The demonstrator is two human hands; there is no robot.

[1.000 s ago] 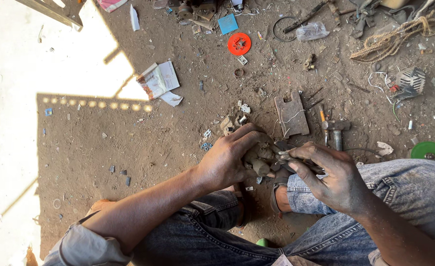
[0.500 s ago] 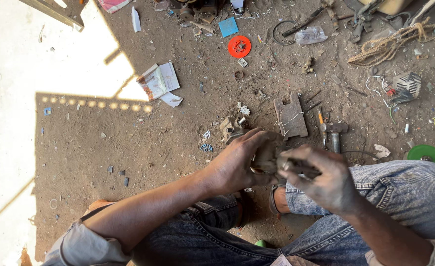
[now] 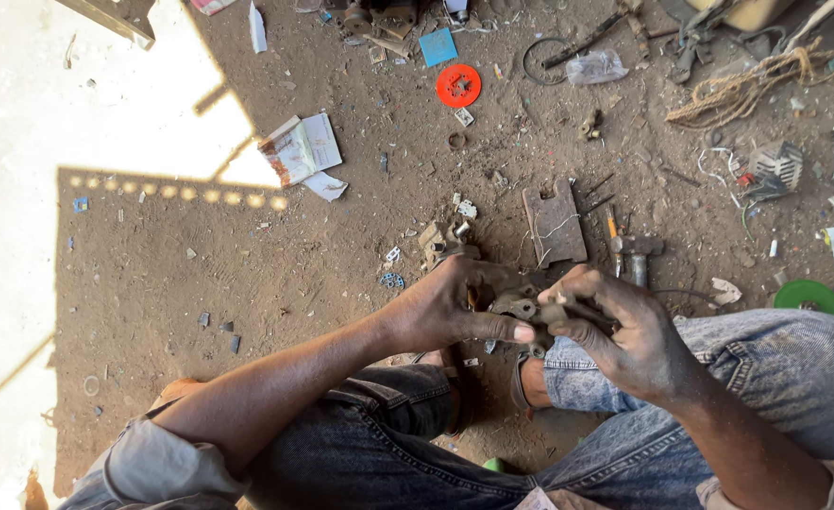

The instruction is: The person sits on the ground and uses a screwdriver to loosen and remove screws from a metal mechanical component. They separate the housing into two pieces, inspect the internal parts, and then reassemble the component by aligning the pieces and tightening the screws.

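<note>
We hold a small, dirt-caked metal part (image 3: 528, 307) between both hands, just above our knees and the dirt floor (image 3: 247, 274). Our left hand (image 3: 454, 307) is clamped on its left end, thumb stretched along the underside and fingers curled over the top. Our right hand (image 3: 620, 331) grips the right end, fingertips bent down tight on it. The part is grey-brown and lumpy; what kind of piece it is we cannot tell.

Just beyond the hands lie a flat rusty plate (image 3: 555, 224), a hammer head (image 3: 636, 250) and a small cluster of metal bits (image 3: 440, 241). Farther off are an orange plastic disc (image 3: 458, 85), a folded paper booklet (image 3: 301, 148), a tangle of rope (image 3: 738, 90) and, near our right knee, a green lid (image 3: 807, 296).
</note>
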